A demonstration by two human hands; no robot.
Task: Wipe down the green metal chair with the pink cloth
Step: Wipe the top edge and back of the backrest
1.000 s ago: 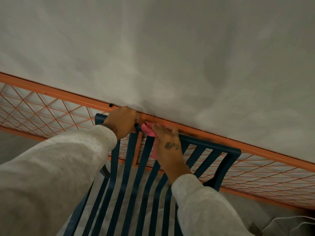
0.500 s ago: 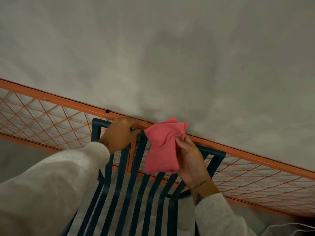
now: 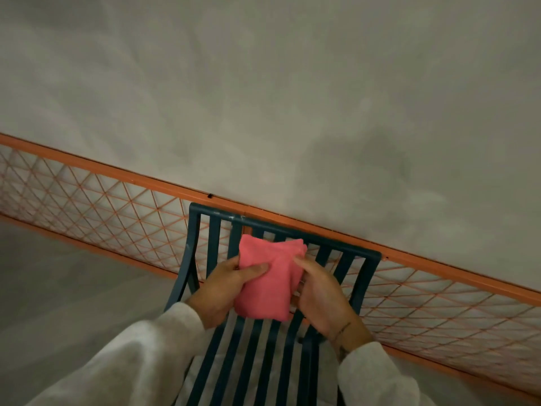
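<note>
1. Far left, an orange mesh railing (image 3: 87, 197) runs diagonally against a grey wall (image 3: 292, 98); its left end is cut off by the frame edge.
2. The left hand (image 3: 225, 288) pinches the pink cloth (image 3: 268, 281), thumb on top, the other fingers hidden beneath.
3. The cloth, folded, is held between both hands in front of the green metal chair (image 3: 281, 227) backrest, hiding several slats; whether it touches them is hard to say.
4. The right hand (image 3: 322, 297) grips the cloth's right edge, fingers curled closed.
5. The seat and both sleeves run out of view below.
</note>
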